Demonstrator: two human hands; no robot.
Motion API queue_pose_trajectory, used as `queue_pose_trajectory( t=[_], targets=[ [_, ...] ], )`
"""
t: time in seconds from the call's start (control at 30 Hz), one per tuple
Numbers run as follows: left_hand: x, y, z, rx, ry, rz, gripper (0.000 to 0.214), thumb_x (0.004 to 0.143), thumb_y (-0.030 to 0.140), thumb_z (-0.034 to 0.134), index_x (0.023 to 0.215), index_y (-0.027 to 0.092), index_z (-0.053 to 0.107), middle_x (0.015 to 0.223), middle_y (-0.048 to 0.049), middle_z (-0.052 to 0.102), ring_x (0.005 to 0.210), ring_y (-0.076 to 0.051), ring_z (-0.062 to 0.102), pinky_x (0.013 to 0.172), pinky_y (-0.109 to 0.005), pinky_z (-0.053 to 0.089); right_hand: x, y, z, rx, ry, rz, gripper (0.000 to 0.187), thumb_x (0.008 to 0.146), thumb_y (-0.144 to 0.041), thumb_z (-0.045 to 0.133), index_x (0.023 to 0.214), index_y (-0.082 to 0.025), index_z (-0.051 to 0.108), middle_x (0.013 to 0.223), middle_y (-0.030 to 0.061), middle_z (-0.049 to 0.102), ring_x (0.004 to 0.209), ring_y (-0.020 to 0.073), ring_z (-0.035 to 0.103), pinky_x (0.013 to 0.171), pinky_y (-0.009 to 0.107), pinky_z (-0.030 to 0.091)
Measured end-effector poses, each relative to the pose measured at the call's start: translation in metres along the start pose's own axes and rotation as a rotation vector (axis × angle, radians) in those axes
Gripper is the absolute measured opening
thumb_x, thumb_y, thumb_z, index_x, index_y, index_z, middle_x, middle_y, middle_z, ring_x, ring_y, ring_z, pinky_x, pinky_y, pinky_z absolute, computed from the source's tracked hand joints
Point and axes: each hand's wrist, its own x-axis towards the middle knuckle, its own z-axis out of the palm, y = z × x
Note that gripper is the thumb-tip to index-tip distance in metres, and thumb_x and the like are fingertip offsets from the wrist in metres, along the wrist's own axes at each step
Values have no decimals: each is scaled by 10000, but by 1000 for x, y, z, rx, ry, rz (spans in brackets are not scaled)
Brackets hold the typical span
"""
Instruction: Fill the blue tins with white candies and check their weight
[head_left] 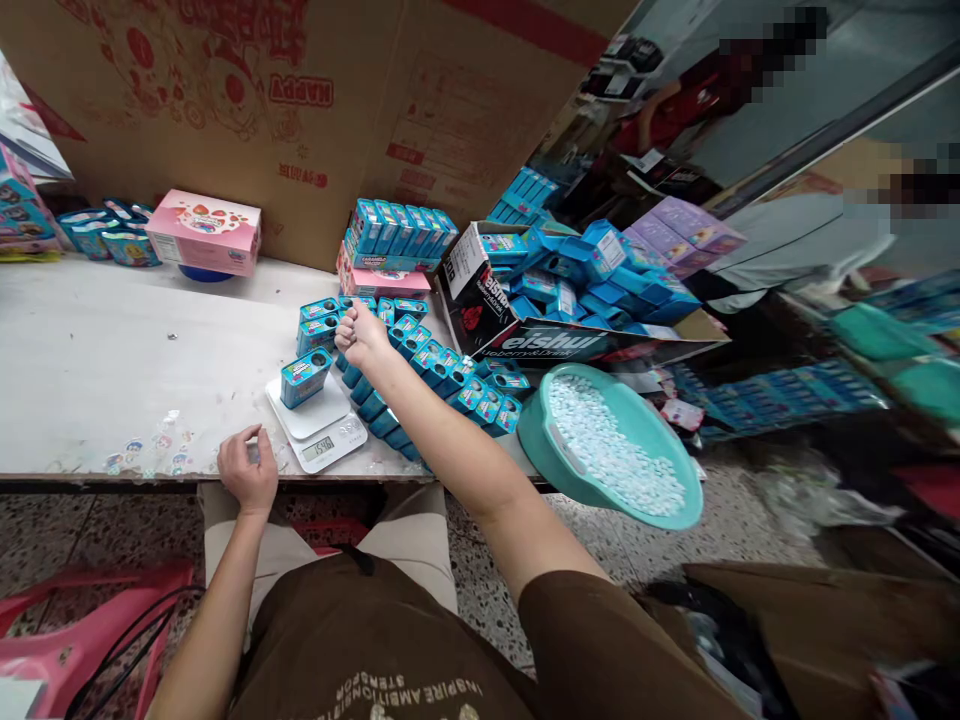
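My right hand is closed above rows of small blue boxes with dark round openings in their tops. What it holds, if anything, is hidden inside the curled fingers. At the table's front edge rests my left hand, loosely curled with the thumb apart and nothing in it. Just to its right is a white digital scale with a lit number display. One blue box stands upright on the scale's plate. A turquoise basin of small white pieces sits to the right of the rows.
Behind the rows, a black carton is heaped with blue boxes. More blue boxes stand on a pink box at the back. Another pink box and blue pouches lie back left. A large cardboard carton walls the far side.
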Motion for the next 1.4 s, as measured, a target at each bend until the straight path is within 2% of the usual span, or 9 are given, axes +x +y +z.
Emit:
queue_pose_trajectory(
  t=[0.27, 0.33, 0.43, 0.57, 0.83, 1.0, 1.2, 1.3, 1.4],
  targets=[
    [39, 48, -2, -178, 33, 35, 577, 769, 419, 629, 1241, 148, 438, 1168, -139, 542, 1108, -244, 484, 974, -412, 378, -55, -3, -35, -9, -193, 6, 458, 875, -436, 512, 566, -198, 271, 410, -112, 226, 330, 27, 184, 323, 161, 123],
    [57, 64, 3, -151, -70, 106, 719, 693, 448, 698, 1278, 149, 407, 1239, -161, 504, 1172, -279, 450, 995, -437, 366, -72, 4, -53, -38, -221, -36, 460, 840, -431, 565, 557, -195, 288, 417, -107, 241, 340, 25, 195, 333, 163, 134],
    [84, 70, 10, -102, -338, 148, 535, 694, 390, 699, 1154, 188, 514, 1130, -116, 588, 1081, -266, 526, 925, -414, 423, -91, 17, -82, -118, -179, -139, 479, 740, -469, 667, 549, -189, 330, 436, -99, 273, 362, 21, 219, 350, 163, 165],
    [125, 43, 5, -127, -568, 23, 359, 703, 329, 664, 1036, 226, 578, 977, -26, 661, 875, -191, 612, 783, -315, 474, -111, 25, -119, -221, -82, -204, 516, 686, -524, 697, 534, -186, 337, 467, -83, 288, 399, 29, 245, 364, 171, 208],
    [201, -49, -54, 153, -359, -265, 487, 606, 408, 701, 1050, 224, 621, 897, -21, 687, 760, -199, 622, 704, -298, 472, -122, 22, -164, -240, 91, -190, 520, 664, -554, 703, 540, -188, 355, 516, -68, 291, 445, 50, 252, 371, 184, 263],
    [222, -75, -62, 218, -360, -227, 497, 637, 411, 681, 1085, 208, 603, 923, -54, 673, 801, -220, 619, 759, -343, 488, -120, 21, -162, -175, 96, -185, 512, 677, -541, 702, 549, -190, 352, 515, -70, 292, 437, 46, 247, 377, 185, 260],
    [209, -24, -25, 301, -65, 260, 659, 679, 422, 689, 1243, 156, 474, 1191, -164, 539, 1162, -325, 456, 1023, -518, 324, -122, 17, -159, -117, 84, -223, 520, 679, -529, 708, 539, -184, 344, 489, -78, 276, 421, 36, 231, 374, 180, 203],
    [178, 24, 16, 126, -207, 411, 448, 769, 423, 609, 1138, 184, 523, 1085, -114, 586, 1090, -278, 504, 993, -454, 370, -126, 18, -160, -80, 59, -204, 518, 682, -524, 707, 540, -183, 343, 480, -82, 279, 411, 30, 230, 374, 178, 184],
    [150, 57, 63, 9, -347, 338, 545, 747, 426, 636, 1187, 157, 460, 1151, -141, 558, 1116, -276, 504, 974, -424, 397, -134, 21, -161, -32, 22, -148, 517, 683, -518, 705, 544, -184, 336, 464, -89, 281, 391, 22, 217, 368, 178, 162]
  ],
)
